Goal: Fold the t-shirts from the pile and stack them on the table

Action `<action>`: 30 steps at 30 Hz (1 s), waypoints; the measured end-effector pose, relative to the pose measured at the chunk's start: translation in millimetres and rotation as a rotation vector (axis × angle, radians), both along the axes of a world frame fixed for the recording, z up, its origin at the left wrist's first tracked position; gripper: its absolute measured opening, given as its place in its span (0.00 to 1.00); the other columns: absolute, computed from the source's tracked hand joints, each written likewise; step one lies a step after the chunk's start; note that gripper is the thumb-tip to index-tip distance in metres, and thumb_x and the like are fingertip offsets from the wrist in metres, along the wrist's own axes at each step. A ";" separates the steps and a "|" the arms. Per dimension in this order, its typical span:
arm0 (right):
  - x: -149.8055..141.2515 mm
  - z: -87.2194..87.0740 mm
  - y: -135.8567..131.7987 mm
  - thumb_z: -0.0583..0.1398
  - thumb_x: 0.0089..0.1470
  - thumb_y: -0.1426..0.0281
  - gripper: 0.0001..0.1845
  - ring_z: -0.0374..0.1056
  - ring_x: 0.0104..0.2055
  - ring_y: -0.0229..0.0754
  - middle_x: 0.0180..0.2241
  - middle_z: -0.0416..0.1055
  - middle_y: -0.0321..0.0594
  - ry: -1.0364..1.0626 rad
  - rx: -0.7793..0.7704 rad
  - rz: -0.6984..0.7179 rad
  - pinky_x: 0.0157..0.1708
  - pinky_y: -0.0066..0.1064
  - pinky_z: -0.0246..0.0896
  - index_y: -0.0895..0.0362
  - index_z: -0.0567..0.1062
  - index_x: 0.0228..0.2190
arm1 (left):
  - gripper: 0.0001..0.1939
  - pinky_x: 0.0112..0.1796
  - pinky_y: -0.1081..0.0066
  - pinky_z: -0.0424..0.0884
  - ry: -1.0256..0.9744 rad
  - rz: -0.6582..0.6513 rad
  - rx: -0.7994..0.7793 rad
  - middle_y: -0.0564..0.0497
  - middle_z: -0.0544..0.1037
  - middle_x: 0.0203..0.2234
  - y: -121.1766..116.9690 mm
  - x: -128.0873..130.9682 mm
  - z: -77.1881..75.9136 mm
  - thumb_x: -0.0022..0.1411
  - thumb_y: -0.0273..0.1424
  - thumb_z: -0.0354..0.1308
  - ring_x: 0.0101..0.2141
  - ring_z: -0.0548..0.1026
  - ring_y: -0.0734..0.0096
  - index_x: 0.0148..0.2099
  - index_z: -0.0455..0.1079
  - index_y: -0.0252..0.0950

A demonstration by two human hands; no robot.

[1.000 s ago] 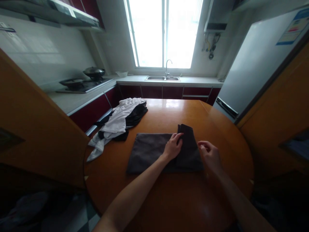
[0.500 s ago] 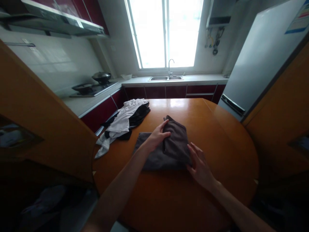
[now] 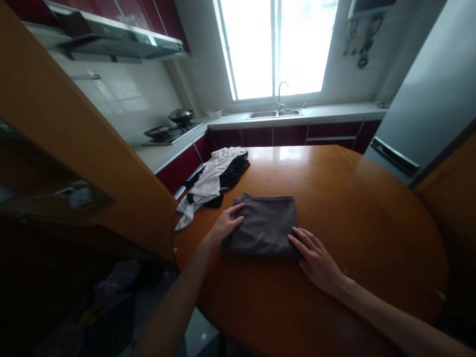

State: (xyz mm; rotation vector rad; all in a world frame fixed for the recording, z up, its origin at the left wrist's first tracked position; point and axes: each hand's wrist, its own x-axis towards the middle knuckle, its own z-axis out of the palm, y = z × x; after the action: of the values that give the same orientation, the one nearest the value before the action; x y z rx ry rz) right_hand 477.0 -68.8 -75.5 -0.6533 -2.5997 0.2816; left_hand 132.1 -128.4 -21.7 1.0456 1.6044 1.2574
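Observation:
A dark grey cloth garment (image 3: 266, 225) lies folded into a flat rectangle on the wooden table, its surface slightly creased. At its left edge rests my left hand (image 3: 225, 224), thumb and forefinger stretched apart on top of the cloth; its other fingers are partly hidden. My right hand (image 3: 314, 258) touches the right edge near the lower corner with its fingers extended. Neither hand visibly grips the fabric.
A loose pile of clothes, with a white garment (image 3: 210, 181) over a black one (image 3: 236, 171), sits at the table's back left. The rounded wooden table (image 3: 334, 198) stands between a wooden panel (image 3: 122, 163) at left and the fridge (image 3: 416, 94) at right.
The flap my left hand was holding up now lies flat, and that hand has moved to the cloth's left edge. My right hand stays by the right edge. The view has shifted.

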 end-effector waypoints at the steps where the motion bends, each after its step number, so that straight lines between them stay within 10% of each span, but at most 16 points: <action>1: -0.3 -0.3 0.0 0.53 0.48 0.83 0.42 0.46 0.71 0.50 0.71 0.50 0.44 -0.005 0.008 0.011 0.69 0.48 0.51 0.56 0.63 0.65 | 0.39 0.50 0.58 0.76 0.004 0.001 0.038 0.41 0.74 0.58 -1.2 -2.7 1.1 0.52 0.39 0.72 0.50 0.78 0.52 0.65 0.68 0.38; 15: -1.0 -7.2 5.5 0.53 0.57 0.80 0.38 0.48 0.71 0.50 0.70 0.53 0.40 0.002 0.025 0.098 0.68 0.50 0.55 0.51 0.60 0.67 | 0.40 0.52 0.57 0.74 0.102 -0.039 0.051 0.42 0.71 0.61 -12.0 -33.9 -5.1 0.56 0.39 0.68 0.51 0.77 0.55 0.68 0.63 0.38; 30: -0.1 11.6 7.0 0.56 0.64 0.67 0.30 0.53 0.69 0.53 0.68 0.59 0.43 -0.018 0.000 0.119 0.66 0.52 0.55 0.51 0.63 0.66 | 0.27 0.65 0.55 0.56 0.879 0.090 0.096 0.42 0.62 0.64 -8.8 -39.6 -20.5 0.66 0.38 0.57 0.65 0.59 0.52 0.65 0.68 0.39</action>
State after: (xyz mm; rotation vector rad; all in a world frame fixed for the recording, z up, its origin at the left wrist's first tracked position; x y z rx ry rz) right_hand 476.9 -61.8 -63.9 -0.5034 -2.6603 0.3138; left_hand 92.5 -137.2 -42.2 1.7530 2.2584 0.9756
